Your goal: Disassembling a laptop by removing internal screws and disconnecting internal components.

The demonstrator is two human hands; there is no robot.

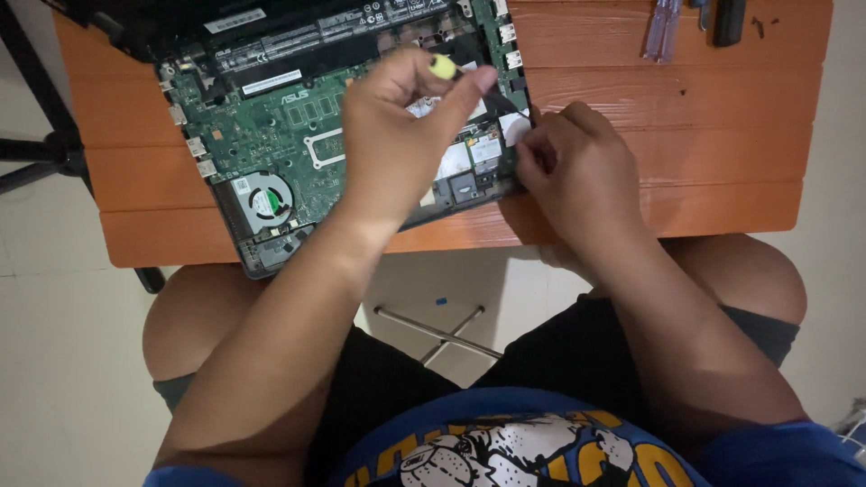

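An opened laptop (pixel 271 126) lies on the orange wooden table (pixel 686 108), its green circuit board and round cooling fan (pixel 264 197) exposed. My left hand (pixel 397 135) hovers over the board's middle, fingers closed around a small tool with a yellow-green cap (pixel 442 66). My right hand (pixel 577 171) rests at the laptop's right near corner, fingertips pressing on the edge of the case beside a white label.
Purple-handled tools (pixel 661 27) and a black object (pixel 729 20) lie at the table's far right. A black tripod leg (pixel 41 153) stands left of the table. Metal table legs (pixel 442 329) and a small blue bit show on the floor between my knees.
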